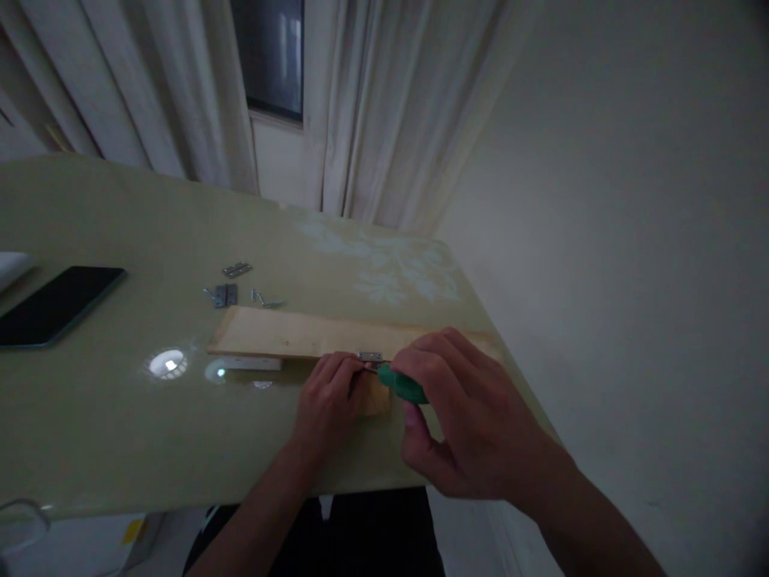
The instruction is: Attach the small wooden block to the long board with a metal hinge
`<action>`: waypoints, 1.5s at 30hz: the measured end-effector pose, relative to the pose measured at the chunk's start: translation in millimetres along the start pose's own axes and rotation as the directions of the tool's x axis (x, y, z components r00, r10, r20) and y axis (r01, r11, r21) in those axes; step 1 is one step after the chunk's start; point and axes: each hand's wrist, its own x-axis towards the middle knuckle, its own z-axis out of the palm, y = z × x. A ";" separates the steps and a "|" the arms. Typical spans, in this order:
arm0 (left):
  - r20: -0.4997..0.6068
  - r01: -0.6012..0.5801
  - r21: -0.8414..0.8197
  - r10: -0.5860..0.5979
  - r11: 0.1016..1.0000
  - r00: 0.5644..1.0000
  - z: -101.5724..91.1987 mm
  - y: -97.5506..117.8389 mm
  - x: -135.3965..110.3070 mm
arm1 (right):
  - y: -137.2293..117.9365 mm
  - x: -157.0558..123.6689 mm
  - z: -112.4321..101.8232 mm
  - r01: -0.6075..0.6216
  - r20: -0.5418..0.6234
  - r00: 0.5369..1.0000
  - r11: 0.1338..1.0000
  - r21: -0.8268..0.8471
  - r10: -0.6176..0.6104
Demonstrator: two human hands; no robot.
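In my right hand (462, 409) is a screwdriver with a green handle (405, 387), its thin shaft pointing left. The tip reaches a small metal hinge (369, 357) at the near edge of a long wooden board (288, 330). My left hand (328, 397) is closed beside the hinge, its fingertips by the screwdriver tip; whatever they pinch is hidden. A smaller wooden piece (376, 399) lies under the hinge, partly covered by my fingers. The board's left end rests above a white block (252, 364).
Beyond the board lie a dark hinge (225, 295), a lighter hinge (237, 269) and several screws (264, 300). A black phone (60, 304) lies at the left of the glossy table (180, 449). The wall (630, 280) rises close on the right.
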 end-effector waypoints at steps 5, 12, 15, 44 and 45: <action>0.003 -0.020 -0.016 0.021 1.000 1.000 -2.2 1.6 0.2 | 3.0 -3.9 6.9 -0.067 -0.130 0.991 0.967 -0.245 0.036; -0.017 0.015 -0.012 -0.015 1.000 1.000 -1.8 -2.5 -4.1 | 5.4 -1.7 -2.2 -0.019 -0.113 0.993 0.999 -0.030 0.016; -0.034 0.008 -0.040 -0.009 0.999 0.999 -2.2 -4.3 -7.4 | 10.1 -12.2 0.3 -0.103 -0.275 0.957 0.994 -0.035 0.090; 0.155 0.410 0.590 -0.596 0.695 0.787 -115.0 -145.6 136.8 | 24.8 -116.6 86.4 -0.484 -0.648 0.475 0.791 0.374 0.596; 0.146 0.382 0.571 -0.547 0.727 0.824 -110.5 -132.6 131.3 | 29.7 -107.4 82.3 -0.477 -0.644 0.500 0.805 0.353 0.579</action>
